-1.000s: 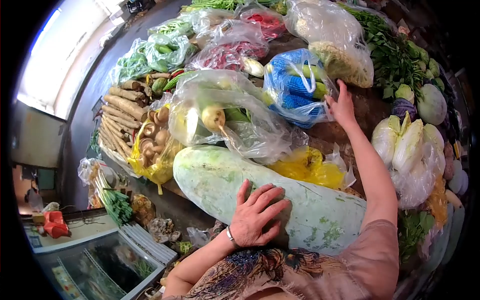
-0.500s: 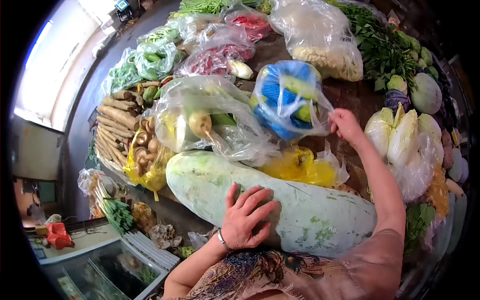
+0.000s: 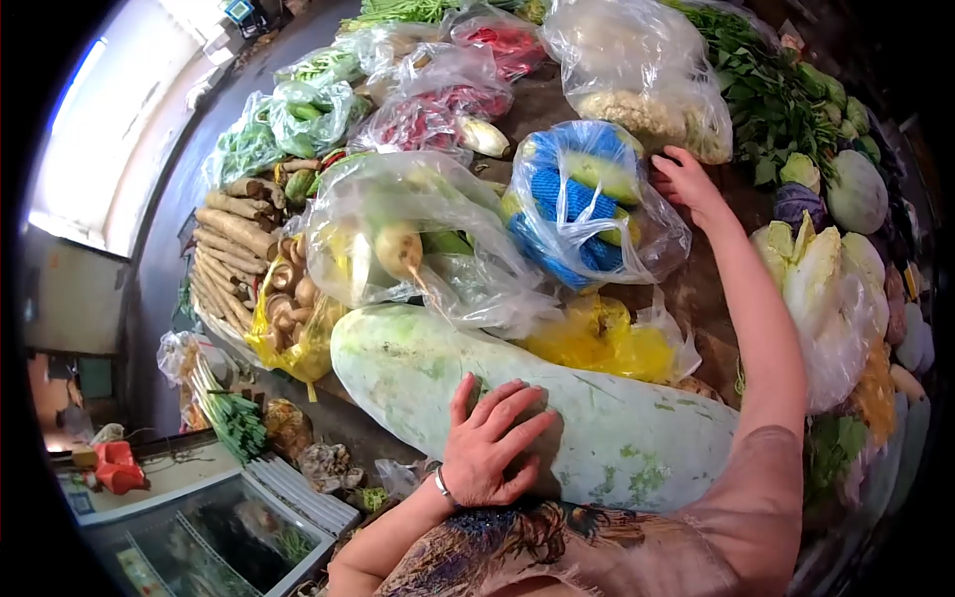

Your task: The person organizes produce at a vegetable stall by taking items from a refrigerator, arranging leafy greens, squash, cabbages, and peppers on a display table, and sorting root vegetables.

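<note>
My left hand [image 3: 494,448] lies with spread fingers on a large pale green gourd [image 3: 597,423]. Beyond the gourd, a clear plastic bag with blue netting and green vegetables [image 3: 577,204] rests on the brown surface. My right hand [image 3: 684,184] is at the upper right edge of that bag, fingers apart and nothing held in them. Just above this hand is a clear bag of cauliflower [image 3: 637,114]. A yellow bag [image 3: 602,338] sits between the netted bag and the gourd. To its left, another clear bag holds a pale round root [image 3: 399,251].
Mushrooms in a yellow bag [image 3: 291,308] and long brown roots [image 3: 239,234] lie at the left. Pale cabbages [image 3: 814,274] and leafy greens [image 3: 761,95] are at the right. A glass-topped case [image 3: 214,527] stands at the lower left.
My right hand has let go of the clear bag's edge, opened, and moved up toward the cauliflower. The loosened bag has spread out to the right. My left hand stays on the gourd.
</note>
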`<state>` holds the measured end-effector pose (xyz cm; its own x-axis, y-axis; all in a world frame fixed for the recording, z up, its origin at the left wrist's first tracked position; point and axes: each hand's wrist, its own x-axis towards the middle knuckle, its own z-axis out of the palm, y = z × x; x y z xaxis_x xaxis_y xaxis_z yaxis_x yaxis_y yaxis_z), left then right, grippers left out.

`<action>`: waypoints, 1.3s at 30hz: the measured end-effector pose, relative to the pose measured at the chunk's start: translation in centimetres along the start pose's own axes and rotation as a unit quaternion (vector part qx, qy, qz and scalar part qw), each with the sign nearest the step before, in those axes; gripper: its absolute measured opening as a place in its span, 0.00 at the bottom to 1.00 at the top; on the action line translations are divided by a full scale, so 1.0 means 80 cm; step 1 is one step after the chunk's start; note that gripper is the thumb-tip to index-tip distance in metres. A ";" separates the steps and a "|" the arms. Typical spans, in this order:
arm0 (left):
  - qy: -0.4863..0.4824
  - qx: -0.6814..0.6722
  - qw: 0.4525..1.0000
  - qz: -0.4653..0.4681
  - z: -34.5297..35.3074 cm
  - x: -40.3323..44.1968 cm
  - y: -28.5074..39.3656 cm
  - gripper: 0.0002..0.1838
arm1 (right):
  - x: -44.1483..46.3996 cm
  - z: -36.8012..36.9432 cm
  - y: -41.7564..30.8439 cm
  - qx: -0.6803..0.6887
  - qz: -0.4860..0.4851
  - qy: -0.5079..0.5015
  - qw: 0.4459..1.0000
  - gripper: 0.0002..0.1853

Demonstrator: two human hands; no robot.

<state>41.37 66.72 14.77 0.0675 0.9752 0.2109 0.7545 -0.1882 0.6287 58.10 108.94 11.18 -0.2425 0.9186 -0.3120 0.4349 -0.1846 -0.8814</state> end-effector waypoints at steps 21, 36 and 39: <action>0.015 -0.028 0.999 0.000 -0.011 0.010 0.003 0.20 | -0.034 0.062 -0.036 -0.287 -0.407 0.063 0.865 0.19; -0.020 -0.016 1.000 -0.001 -0.007 -0.004 -0.005 0.29 | -0.163 0.119 0.021 -0.467 -0.360 -0.128 0.798 0.49; -0.018 -0.022 1.000 -0.003 -0.008 -0.002 -0.001 0.29 | -0.164 0.128 0.025 -0.534 -0.354 -0.093 0.762 0.48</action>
<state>40.84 66.48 15.14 0.0876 0.9798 0.1797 0.7251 -0.1865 0.6629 53.29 92.92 9.85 -0.8193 0.5729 -0.0253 0.5725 0.8148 -0.0915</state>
